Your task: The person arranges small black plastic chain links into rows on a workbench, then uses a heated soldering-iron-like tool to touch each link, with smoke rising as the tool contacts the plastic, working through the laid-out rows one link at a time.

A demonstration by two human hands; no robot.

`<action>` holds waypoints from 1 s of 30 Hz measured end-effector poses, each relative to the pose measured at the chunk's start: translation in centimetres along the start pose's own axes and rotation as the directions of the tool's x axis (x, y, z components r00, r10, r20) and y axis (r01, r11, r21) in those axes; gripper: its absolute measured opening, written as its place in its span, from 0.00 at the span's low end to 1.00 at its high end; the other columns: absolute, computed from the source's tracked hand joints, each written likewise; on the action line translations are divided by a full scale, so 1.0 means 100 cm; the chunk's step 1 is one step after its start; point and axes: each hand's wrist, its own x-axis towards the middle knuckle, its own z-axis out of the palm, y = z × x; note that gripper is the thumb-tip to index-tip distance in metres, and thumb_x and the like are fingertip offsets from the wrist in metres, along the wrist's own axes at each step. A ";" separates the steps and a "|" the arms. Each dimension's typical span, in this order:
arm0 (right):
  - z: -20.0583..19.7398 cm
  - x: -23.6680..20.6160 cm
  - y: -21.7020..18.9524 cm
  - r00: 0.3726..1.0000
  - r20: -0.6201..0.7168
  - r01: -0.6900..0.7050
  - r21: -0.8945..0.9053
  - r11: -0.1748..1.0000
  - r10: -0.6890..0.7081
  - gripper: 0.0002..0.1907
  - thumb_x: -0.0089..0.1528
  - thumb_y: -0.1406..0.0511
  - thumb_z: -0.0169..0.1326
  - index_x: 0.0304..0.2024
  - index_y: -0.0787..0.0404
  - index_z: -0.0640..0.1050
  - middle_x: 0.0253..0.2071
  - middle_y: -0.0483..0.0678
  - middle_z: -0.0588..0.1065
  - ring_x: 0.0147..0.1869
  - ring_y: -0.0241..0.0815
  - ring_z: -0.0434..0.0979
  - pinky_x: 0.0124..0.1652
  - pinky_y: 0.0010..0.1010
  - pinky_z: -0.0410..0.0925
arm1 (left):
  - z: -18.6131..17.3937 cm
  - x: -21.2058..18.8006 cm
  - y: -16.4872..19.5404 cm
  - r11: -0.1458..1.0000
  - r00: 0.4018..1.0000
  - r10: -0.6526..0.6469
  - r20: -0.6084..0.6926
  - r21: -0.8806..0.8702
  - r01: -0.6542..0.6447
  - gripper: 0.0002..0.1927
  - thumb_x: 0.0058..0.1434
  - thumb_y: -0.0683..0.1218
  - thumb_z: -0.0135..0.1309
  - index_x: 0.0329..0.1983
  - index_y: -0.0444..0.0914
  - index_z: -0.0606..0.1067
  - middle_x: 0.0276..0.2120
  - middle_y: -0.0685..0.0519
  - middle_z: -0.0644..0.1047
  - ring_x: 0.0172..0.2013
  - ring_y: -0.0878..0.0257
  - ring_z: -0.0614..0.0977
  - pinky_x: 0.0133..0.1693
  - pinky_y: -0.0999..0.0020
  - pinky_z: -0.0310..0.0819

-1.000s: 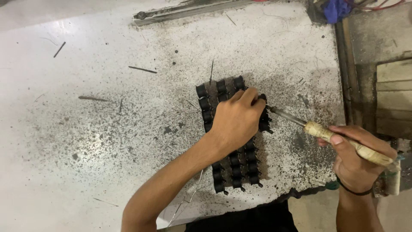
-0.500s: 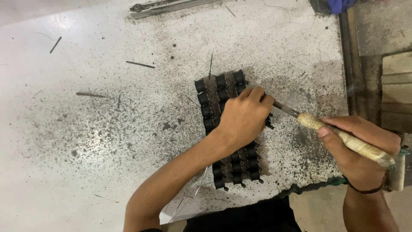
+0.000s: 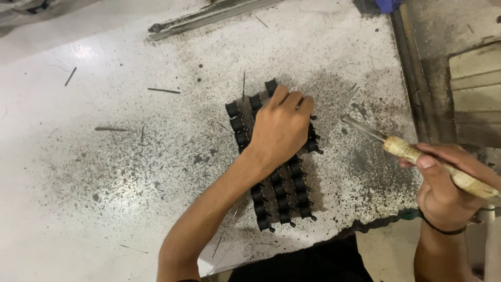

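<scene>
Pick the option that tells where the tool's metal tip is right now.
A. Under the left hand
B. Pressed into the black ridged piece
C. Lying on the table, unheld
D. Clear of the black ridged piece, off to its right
D: the right hand holds the wooden-handled tool with its tip apart from the black ridged piece, which the left hand presses down.

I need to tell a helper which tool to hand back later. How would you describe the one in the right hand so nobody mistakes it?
On the speckled white worktable, right of the black ribbed mat pressed under the left hand, the right hand grips a hand tool. Unlike the thin dark rods scattered about, it has a pale wooden handle and a short metal shaft.
</scene>
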 end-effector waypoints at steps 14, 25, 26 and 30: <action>0.001 -0.008 0.004 0.991 -0.041 -0.121 0.169 0.978 0.130 0.09 0.75 0.70 0.57 0.47 0.75 0.78 0.38 0.60 0.79 0.38 0.46 0.84 0.40 0.32 0.80 | -0.005 0.014 -0.009 0.995 0.980 -0.064 0.189 -0.065 0.078 0.07 0.51 0.40 0.60 0.33 0.33 0.79 0.26 0.45 0.81 0.37 0.47 0.82 0.33 0.54 0.81; -0.002 -0.022 0.045 0.981 -0.127 -0.102 0.320 0.942 0.150 0.07 0.77 0.72 0.54 0.48 0.74 0.77 0.41 0.58 0.78 0.41 0.49 0.84 0.42 0.35 0.80 | -0.043 0.016 -0.049 0.989 0.987 -0.145 -0.075 -0.026 0.144 0.05 0.64 0.37 0.57 0.41 0.35 0.81 0.31 0.48 0.83 0.30 0.56 0.79 0.29 0.62 0.74; 0.003 -0.023 0.052 0.972 -0.158 -0.109 0.360 0.926 0.176 0.06 0.77 0.73 0.54 0.48 0.75 0.76 0.41 0.57 0.77 0.42 0.49 0.83 0.42 0.36 0.79 | -0.045 0.018 -0.060 0.983 0.975 -0.178 -0.136 0.025 0.183 0.04 0.65 0.37 0.57 0.40 0.35 0.81 0.31 0.49 0.84 0.28 0.56 0.78 0.28 0.61 0.72; 0.022 -0.024 0.076 0.950 -0.254 -0.063 0.411 0.910 0.181 0.05 0.76 0.75 0.53 0.46 0.77 0.75 0.41 0.58 0.75 0.43 0.52 0.80 0.43 0.39 0.77 | -0.040 0.028 -0.085 0.964 0.955 -0.261 -0.141 0.007 0.264 0.06 0.60 0.41 0.60 0.39 0.33 0.80 0.32 0.46 0.83 0.32 0.51 0.79 0.40 0.55 0.74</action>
